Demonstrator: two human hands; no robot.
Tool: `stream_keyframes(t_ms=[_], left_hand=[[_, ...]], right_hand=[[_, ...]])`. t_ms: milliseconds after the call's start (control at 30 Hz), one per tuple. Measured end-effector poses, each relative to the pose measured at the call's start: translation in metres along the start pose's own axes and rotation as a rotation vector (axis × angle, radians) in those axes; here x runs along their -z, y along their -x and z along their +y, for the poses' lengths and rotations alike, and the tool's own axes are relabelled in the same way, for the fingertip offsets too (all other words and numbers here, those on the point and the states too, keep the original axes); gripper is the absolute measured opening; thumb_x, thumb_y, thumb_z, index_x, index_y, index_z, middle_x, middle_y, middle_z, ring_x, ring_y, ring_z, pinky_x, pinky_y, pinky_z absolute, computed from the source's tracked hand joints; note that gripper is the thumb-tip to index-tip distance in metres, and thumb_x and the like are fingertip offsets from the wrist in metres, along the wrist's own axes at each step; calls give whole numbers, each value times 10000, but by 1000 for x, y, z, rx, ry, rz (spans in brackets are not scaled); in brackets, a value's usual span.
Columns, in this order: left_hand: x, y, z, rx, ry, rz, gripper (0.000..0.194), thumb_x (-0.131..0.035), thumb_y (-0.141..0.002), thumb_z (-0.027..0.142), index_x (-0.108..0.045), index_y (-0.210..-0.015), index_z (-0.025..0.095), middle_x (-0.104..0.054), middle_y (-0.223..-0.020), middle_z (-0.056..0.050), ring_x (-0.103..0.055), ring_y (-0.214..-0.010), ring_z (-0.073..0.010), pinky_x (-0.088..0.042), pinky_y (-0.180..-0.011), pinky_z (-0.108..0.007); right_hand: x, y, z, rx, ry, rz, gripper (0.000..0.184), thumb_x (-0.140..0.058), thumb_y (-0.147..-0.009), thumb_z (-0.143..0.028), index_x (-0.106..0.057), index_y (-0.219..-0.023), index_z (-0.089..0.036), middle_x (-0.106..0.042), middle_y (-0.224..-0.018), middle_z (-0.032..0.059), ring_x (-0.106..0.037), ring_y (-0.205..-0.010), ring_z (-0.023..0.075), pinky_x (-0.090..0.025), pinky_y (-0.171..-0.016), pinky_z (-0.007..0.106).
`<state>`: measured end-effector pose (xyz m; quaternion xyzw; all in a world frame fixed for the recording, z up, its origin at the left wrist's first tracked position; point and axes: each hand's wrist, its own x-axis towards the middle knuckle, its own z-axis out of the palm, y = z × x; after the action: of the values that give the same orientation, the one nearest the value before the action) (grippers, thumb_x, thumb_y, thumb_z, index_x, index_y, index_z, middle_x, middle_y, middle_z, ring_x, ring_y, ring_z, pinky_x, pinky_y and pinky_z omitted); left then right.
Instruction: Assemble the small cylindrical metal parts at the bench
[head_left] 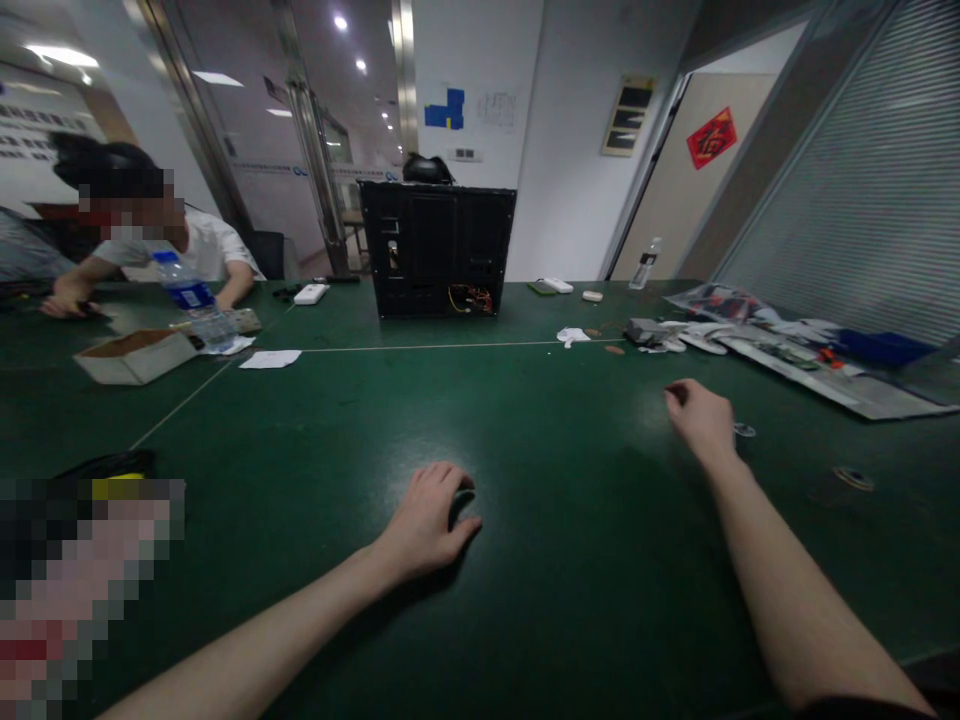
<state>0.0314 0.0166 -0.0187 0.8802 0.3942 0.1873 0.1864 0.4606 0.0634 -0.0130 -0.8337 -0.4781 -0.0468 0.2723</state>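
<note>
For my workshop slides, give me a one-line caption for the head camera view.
Left hand and right hand lie on a green workbench, facing a black computer case.

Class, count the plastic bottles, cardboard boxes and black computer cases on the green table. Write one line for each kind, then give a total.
Plastic bottles: 2
Cardboard boxes: 1
Black computer cases: 1
Total: 4
</note>
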Motion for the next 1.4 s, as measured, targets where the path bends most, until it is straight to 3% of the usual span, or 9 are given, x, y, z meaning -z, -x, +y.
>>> stream_keyframes(t_ms=[167, 367, 833, 1400], left_hand=[[1, 0, 1, 0, 4, -11, 275, -615, -799, 345, -547, -1019, 195, -567, -1050, -74, -502, -1003, -249, -378, -895, -406], [2, 0, 1, 4, 6, -35, 295, -606, -806, 378, -553, -1031, 196, -566, -1058, -80, -499, -1007, -259, -373, -905, -428], [4, 0, 2, 13, 1, -39, 280, -612, -802, 368, -557, -1020, 200, -559, -1060, -78, -493, -1014, -261, -381, -898, -420], [4, 0, 2, 15, 16, -39, 274, -613, -806, 379, -568, -1012, 204, -555, -1066, -70, -488, -1019, -254, -389, -898, -418]], right_hand=[[19, -13, 66, -291, 200, 63, 305, -487, -832, -328, -639, -1027, -149, -639, -931, 204, -598, -889, 329, -433, -682, 395], [13, -17, 94, -366, 269, 36, 357, -454, -833, -336, -639, -1068, -142, -632, -936, 241, -593, -908, 359, -412, -636, 391], [10, -24, 115, -343, 262, 9, 374, -460, -822, -310, -637, -1071, -94, -635, -899, 235, -594, -900, 347, -391, -640, 365], [14, -26, 113, -332, 271, -51, 358, -443, -829, -302, -638, -1050, -99, -631, -931, 230, -575, -934, 352, -410, -685, 372]])
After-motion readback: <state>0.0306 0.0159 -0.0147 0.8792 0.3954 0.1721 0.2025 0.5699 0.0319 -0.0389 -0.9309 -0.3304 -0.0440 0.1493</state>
